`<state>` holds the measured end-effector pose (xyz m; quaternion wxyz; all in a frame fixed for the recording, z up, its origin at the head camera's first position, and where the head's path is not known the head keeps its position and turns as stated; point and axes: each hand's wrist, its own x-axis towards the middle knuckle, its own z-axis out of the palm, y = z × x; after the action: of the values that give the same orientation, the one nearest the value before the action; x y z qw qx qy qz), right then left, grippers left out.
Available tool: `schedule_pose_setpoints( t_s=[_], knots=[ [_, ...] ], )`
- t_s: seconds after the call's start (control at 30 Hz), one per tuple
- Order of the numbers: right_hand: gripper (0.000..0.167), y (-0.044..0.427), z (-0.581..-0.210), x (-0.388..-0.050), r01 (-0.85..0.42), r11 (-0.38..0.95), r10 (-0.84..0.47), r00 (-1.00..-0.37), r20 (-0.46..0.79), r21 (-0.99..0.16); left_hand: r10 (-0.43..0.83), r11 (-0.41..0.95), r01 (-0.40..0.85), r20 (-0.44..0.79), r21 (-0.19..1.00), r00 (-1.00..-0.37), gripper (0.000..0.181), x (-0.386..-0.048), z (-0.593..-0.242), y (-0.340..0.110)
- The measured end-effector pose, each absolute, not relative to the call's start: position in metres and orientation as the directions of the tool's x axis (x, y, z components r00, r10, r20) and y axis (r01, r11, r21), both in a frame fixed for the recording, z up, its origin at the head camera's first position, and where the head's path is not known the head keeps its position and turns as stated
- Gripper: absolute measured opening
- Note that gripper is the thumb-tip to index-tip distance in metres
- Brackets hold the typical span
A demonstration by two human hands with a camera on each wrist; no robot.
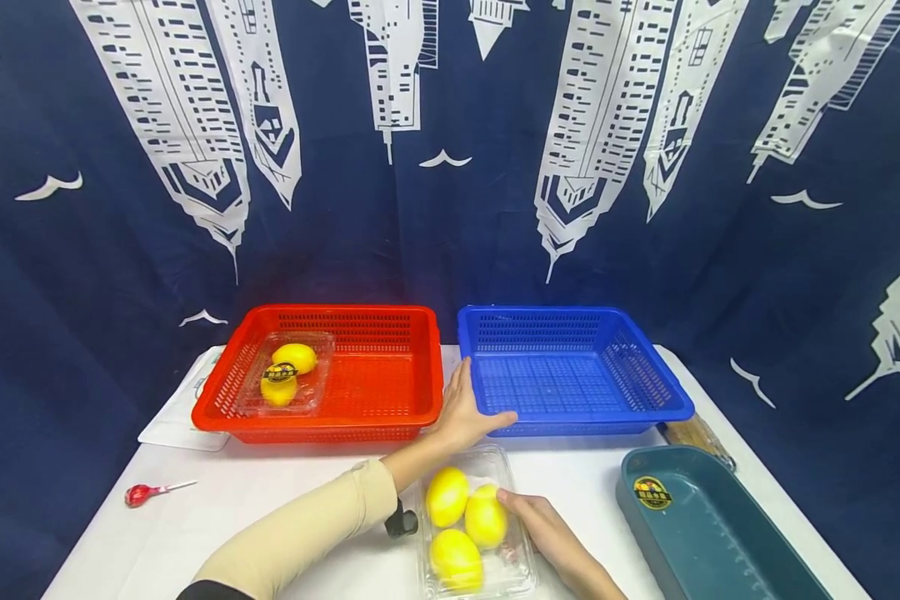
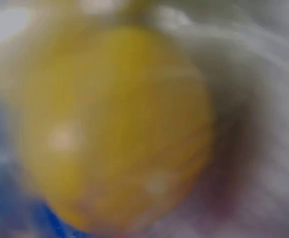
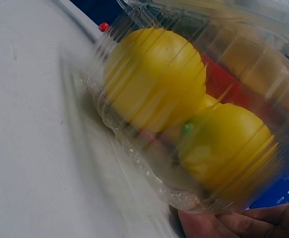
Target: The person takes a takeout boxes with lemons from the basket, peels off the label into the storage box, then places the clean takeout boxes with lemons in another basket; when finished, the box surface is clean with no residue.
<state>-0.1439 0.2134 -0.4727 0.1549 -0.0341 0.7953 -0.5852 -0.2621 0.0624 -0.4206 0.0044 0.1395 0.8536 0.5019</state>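
Observation:
A clear plastic box (image 1: 521,567) with three lemons (image 1: 457,560) inside lies at the front middle in the head view. My right hand (image 1: 558,542) grips its right side, thumb against the plastic by one lemon. From the right wrist, the box's ribbed wall (image 3: 149,158) shows up close, with fingers (image 3: 249,223) at its lower edge. Beyond the box, my left hand (image 1: 461,417) has its fingers extended between the two baskets, thumb across the blue basket's (image 1: 562,427) near left corner; whether it touches is unclear. A blurred lemon (image 2: 119,129) fills the left wrist view.
A red basket (image 1: 315,429) at back left holds another clear box (image 1: 318,387) with two lemons. A teal tray (image 1: 735,517) bearing a round sticker (image 1: 652,492) stands at right. A red lollipop (image 1: 138,495) lies at left, and a wrapped brown item (image 1: 697,437) is behind the tray.

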Motion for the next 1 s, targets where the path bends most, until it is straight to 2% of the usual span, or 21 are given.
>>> schedule_pose_setpoints(
  t_s=[0.47, 1.0],
  knots=[
    [0.054, 0.212, -0.474, -0.141, 0.138, 0.271, -0.240, -0.949, -0.205, -0.953, 0.278, 0.460, 0.220, 0.095, 0.860, -0.956, 0.135, -0.276, -0.439, 0.064],
    [0.053, 0.212, -0.474, -0.141, 0.124, 0.305, -0.226, -0.954, -0.198, -0.944, 0.321, 0.393, 0.262, 0.135, 0.882, -0.937, 0.135, -0.282, -0.441, 0.066]
  ],
)
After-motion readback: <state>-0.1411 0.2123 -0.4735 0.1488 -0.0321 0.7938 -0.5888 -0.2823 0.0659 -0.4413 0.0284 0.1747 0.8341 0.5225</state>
